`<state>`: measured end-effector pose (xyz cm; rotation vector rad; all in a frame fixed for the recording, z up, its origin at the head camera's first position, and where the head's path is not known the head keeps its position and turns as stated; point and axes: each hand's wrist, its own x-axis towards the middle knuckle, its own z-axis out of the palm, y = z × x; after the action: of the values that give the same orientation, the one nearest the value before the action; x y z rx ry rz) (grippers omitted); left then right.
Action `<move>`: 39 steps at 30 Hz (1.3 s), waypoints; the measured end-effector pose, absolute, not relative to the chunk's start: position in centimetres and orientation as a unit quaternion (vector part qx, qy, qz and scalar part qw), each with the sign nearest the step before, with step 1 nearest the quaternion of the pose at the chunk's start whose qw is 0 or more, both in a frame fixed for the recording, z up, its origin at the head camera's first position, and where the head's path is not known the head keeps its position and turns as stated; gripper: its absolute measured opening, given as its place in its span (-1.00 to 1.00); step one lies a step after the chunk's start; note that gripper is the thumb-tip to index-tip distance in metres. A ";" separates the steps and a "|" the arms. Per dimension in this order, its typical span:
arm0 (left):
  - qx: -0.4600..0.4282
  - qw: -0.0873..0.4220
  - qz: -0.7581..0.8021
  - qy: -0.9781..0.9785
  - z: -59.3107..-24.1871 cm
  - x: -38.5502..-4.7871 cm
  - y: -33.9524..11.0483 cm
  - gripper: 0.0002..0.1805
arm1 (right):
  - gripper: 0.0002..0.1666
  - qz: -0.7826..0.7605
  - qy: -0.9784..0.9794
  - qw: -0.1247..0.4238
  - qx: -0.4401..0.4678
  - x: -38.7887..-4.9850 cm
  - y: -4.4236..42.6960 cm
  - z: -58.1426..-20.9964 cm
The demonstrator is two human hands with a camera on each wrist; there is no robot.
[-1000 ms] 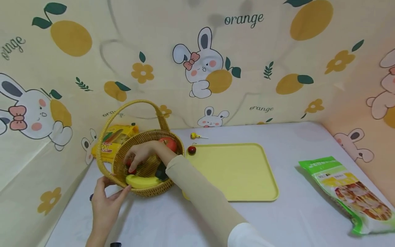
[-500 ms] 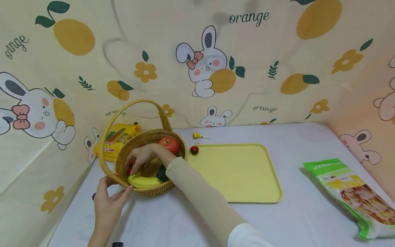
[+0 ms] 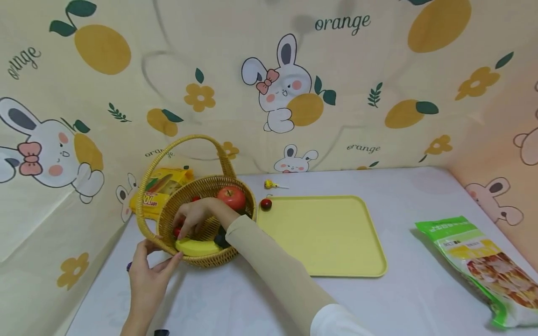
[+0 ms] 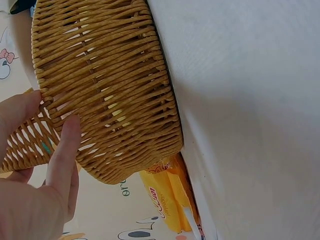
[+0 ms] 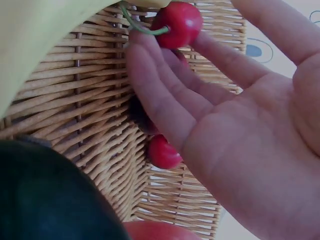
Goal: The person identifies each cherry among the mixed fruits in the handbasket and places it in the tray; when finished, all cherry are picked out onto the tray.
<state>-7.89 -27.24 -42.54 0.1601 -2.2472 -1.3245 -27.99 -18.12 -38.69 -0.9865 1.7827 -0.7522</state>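
The wicker basket [image 3: 203,262] stands tilted toward the viewer; a banana [image 3: 198,248], a red apple [image 3: 232,198] and a dark fruit [image 3: 221,237] lie in it. My left hand [image 3: 149,280] grips the basket's near left rim, thumb in front. In the left wrist view its fingers [image 4: 65,150] lie on the weave. My right hand [image 3: 196,215] reaches inside, fingers loosely bent beside a red cherry [image 3: 177,231]. In the right wrist view this cherry [image 5: 179,24] with a green stem touches the fingertips, unpinched; another cherry [image 5: 164,152] lies below the hand [image 5: 225,115].
A yellow tray [image 3: 321,238] lies right of the basket, with a cherry [image 3: 266,204] at its back left corner. Behind the tray is a small yellow-headed stick [image 3: 271,185]. A yellow packet [image 3: 161,184] stands behind the basket; a green food bag [image 3: 483,266] lies far right.
The head view has shifted slightly, so the scene sits further right. My right hand has moved a little within the basket around the cherry; my left hand keeps its hold on the rim.
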 end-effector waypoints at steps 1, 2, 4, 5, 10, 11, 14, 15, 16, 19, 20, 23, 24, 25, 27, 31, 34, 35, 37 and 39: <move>0.060 0.261 -0.491 -0.829 -42.5 -7.9 -27.2 -0.40 | -0.49 -0.312 0.725 0.461 -0.404 -28.0 -18.2 -38.8; 0.061 0.261 -0.491 -0.829 -42.5 -7.8 -27.2 -0.40 | -0.56 -0.317 0.726 0.454 -0.408 -28.0 -18.2 -38.8; 0.062 0.260 -0.491 -0.829 -42.5 -7.8 -27.2 -0.39 | -0.67 -0.323 0.724 0.441 -0.420 -28.1 -18.2 -38.8; 0.063 0.259 -0.492 -0.829 -42.5 -7.8 -27.2 -0.39 | -0.70 -0.324 0.724 0.434 -0.428 -28.1 -18.2 -38.7; 0.063 0.258 -0.490 -0.830 -42.5 -7.9 -27.2 -0.40 | -0.69 -0.348 0.715 0.402 -0.454 -28.9 -17.2 -37.3; 0.062 0.260 -0.489 -0.830 -42.5 -7.9 -27.2 -0.41 | -0.68 -0.362 0.712 0.388 -0.460 -29.1 -16.7 -36.8; 0.061 0.263 -0.485 -0.832 -42.4 -7.9 -27.2 -0.40 | -0.68 -0.428 0.696 0.353 -0.456 -30.0 -14.6 -35.6; 0.062 0.263 -0.483 -0.833 -42.4 -7.9 -27.2 -0.40 | -0.69 -0.450 0.689 0.336 -0.458 -30.3 -13.7 -35.2; 0.062 0.264 -0.483 -0.833 -42.4 -7.9 -27.2 -0.40 | -0.68 -0.467 0.684 0.318 -0.461 -30.7 -12.7 -34.9; 0.065 0.265 -0.478 -0.835 -42.5 -7.9 -27.3 -0.39 | -0.70 -0.506 0.683 0.256 -0.461 -31.9 -9.4 -34.6; 0.066 0.265 -0.477 -0.836 -42.6 -7.9 -27.3 -0.39 | -0.70 -0.518 0.683 0.236 -0.457 -32.3 -8.1 -34.6; 0.064 0.266 -0.474 -0.837 -42.6 -7.9 -27.2 -0.39 | -0.73 -0.558 0.687 0.195 -0.421 -33.5 -4.3 -35.3; 0.063 0.266 -0.473 -0.838 -42.6 -7.9 -27.2 -0.39 | -0.74 -0.576 0.685 0.187 -0.404 -33.9 -3.1 -35.7; 0.061 0.266 -0.472 -0.838 -42.6 -7.9 -27.1 -0.39 | -0.73 -0.592 0.684 0.180 -0.386 -34.2 -1.9 -36.1; 0.059 0.268 -0.473 -0.837 -42.6 -7.9 -27.1 -0.39 | -0.73 -0.613 0.686 0.165 -0.356 -34.8 0.4 -37.1; 0.064 0.270 -0.467 -0.840 -42.7 -7.9 -27.2 -0.39 | -0.72 -0.612 0.715 0.130 -0.314 -35.5 4.0 -39.0; 0.070 0.269 -0.460 -0.843 -42.7 -7.9 -27.2 -0.39 | -0.73 -0.616 0.723 0.130 -0.285 -35.6 6.0 -40.1; 0.071 0.267 -0.459 -0.844 -42.8 -8.0 -27.2 -0.38 | -0.73 -0.623 0.720 0.136 -0.275 -35.6 6.5 -40.5; 0.072 0.267 -0.460 -0.844 -42.9 -8.0 -27.3 -0.38 | -0.73 -0.640 0.709 0.150 -0.255 -35.5 7.4 -41.0; 0.071 0.267 -0.460 -0.844 -42.9 -8.1 -27.3 -0.38 | -0.71 -0.641 0.710 0.155 -0.247 -35.4 8.1 -41.5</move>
<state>-8.06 -27.32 -42.92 0.1904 -2.2771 -1.2404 -35.44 8.10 -41.53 -0.7080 2.0344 -1.8368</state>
